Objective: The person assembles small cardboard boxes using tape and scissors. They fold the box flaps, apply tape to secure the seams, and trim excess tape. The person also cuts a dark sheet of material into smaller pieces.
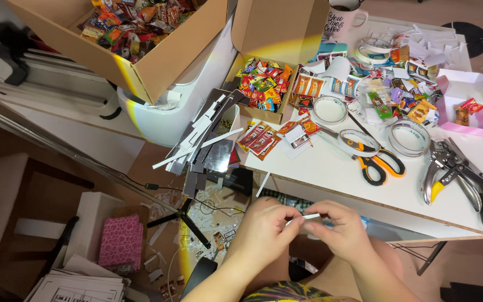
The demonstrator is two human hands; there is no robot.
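My left hand (264,229) and my right hand (336,229) meet low in the view, below the near edge of the white table (331,173). Together they pinch a small white paper strip (310,216) between fingertips, the left at one end and the right at the other. Orange-and-black scissors (373,159) lie on the table just beyond the hands. Rolls of tape (409,137) sit beside the scissors.
A small cardboard box of wrapped candies (261,84) stands at the table's left, and a larger candy box (135,33) sits at the upper left. Pliers-like cutters (465,176) lie at the right edge. A pink box (465,103), a mug (345,19) and paper scraps crowd the back.
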